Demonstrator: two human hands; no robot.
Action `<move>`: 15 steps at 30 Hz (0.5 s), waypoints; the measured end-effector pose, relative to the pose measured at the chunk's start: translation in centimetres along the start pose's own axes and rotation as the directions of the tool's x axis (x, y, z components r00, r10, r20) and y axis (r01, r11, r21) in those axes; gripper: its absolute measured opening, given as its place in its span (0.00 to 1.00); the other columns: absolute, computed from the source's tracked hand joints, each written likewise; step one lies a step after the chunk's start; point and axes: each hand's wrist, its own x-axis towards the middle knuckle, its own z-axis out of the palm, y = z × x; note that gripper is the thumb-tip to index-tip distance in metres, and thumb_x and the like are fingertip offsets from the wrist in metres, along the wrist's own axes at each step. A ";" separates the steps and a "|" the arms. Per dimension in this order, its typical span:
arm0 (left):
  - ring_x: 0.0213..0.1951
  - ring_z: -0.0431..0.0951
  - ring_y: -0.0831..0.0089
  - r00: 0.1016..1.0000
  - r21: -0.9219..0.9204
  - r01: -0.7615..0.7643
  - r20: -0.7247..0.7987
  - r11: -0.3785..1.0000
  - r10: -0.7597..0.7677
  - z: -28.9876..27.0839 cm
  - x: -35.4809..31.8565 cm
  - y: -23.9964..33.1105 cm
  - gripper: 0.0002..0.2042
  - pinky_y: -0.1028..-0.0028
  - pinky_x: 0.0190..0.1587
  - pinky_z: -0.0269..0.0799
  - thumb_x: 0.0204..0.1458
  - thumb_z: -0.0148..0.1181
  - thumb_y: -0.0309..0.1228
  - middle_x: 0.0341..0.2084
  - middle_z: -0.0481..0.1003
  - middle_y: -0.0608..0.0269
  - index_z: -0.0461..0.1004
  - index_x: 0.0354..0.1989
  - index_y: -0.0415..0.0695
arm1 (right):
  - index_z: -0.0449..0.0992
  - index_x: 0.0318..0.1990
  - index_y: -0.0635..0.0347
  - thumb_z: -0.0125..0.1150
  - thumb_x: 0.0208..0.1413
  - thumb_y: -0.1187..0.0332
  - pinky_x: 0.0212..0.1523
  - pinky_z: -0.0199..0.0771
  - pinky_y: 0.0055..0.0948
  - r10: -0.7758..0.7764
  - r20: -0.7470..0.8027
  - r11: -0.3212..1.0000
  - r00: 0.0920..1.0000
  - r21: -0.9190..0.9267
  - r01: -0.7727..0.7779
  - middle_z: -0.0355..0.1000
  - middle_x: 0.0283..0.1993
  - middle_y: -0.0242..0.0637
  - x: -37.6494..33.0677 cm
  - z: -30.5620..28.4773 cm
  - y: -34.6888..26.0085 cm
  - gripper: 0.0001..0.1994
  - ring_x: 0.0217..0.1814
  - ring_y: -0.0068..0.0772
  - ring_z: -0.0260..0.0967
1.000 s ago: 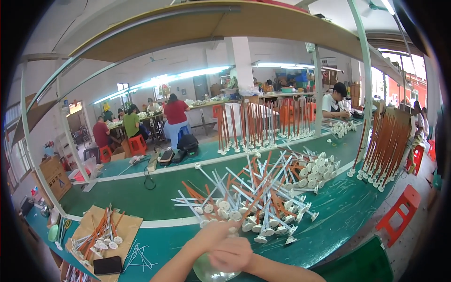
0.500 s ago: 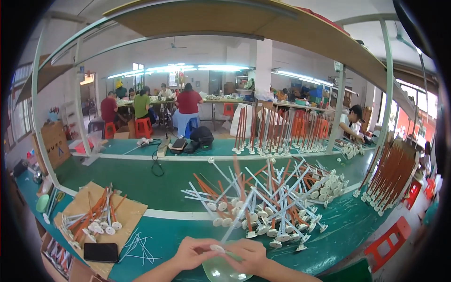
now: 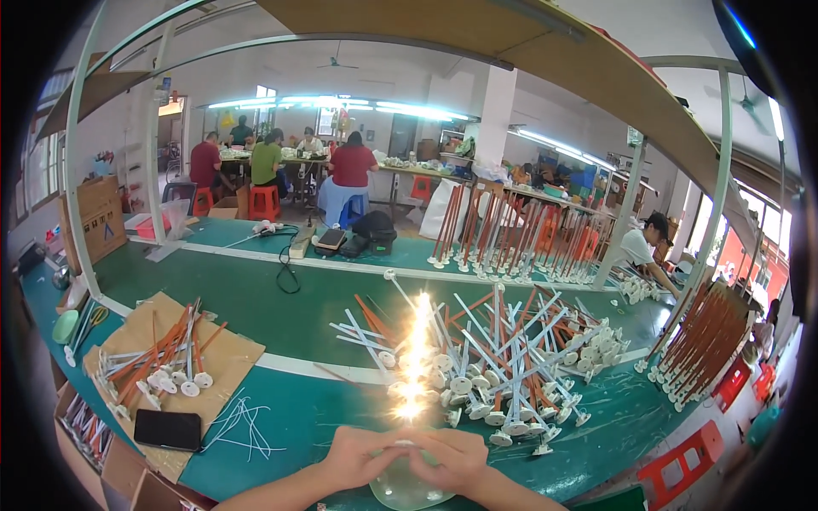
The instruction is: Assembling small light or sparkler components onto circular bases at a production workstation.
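Observation:
My left hand (image 3: 358, 457) and my right hand (image 3: 453, 460) meet at the near edge of the table, fingers closed round the small white base of a light stick (image 3: 415, 362). The stick stands up from them and glows bright yellow-white along its length, so its surface is washed out. Most of the base is hidden by my fingers. Just under my hands is a pale green translucent bowl (image 3: 411, 494). Beyond them lies a heap of orange and white sticks (image 3: 511, 366) with round white bases.
At left, more sticks (image 3: 175, 358) lie on a cardboard sheet (image 3: 234, 349) beside a black phone (image 3: 168, 430) and thin white wires (image 3: 239, 426). Upright rows of sticks (image 3: 520, 238) stand at the back and right. A co-worker (image 3: 643, 247) sits at the far right.
The stick between my hands, unlit before, now glows brightly. My fingers have come closer together at its base. The head view has shifted and tilted slightly.

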 end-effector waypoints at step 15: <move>0.30 0.83 0.59 0.989 -0.078 0.143 -0.026 0.987 -0.146 -0.5 1.2 -1.8 0.17 0.72 0.32 0.77 0.55 0.58 0.24 0.31 0.81 0.53 0.74 0.54 0.42 | 0.79 0.42 0.62 0.64 0.49 0.74 0.37 0.78 0.36 0.381 0.433 0.889 0.817 0.073 -0.452 0.78 0.38 0.46 -0.5 -0.1 0.8 0.11 0.35 0.48 0.77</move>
